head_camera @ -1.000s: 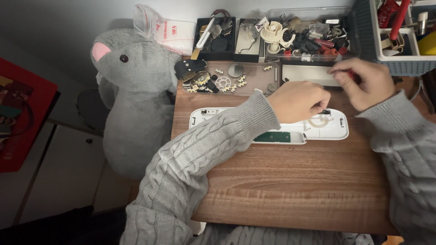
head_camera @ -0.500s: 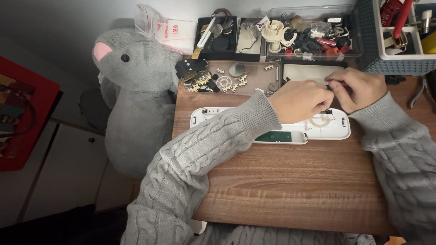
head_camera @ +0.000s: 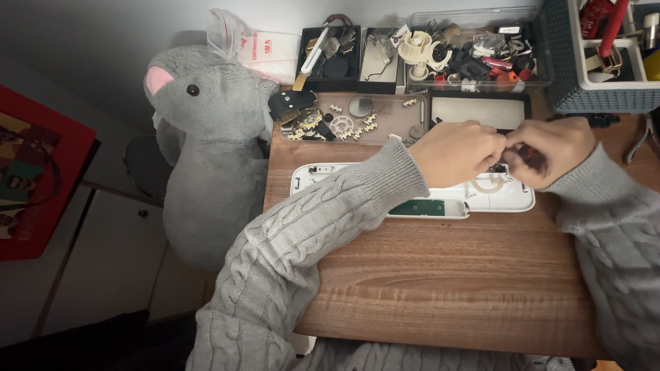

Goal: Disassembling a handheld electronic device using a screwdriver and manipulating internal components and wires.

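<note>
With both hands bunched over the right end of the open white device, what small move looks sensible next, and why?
Probably lower the red-handled tool in the right hand onto the opened white casing just below. Both hands meet fingertip to fingertip above it, and the left hand seems to steady the tip; whether a small part is pinched there cannot be told.

The case (head_camera: 412, 196) lies on the table (head_camera: 440, 288). Trays (head_camera: 474, 65) sit behind it, a toy (head_camera: 206, 151) to the left.
</note>
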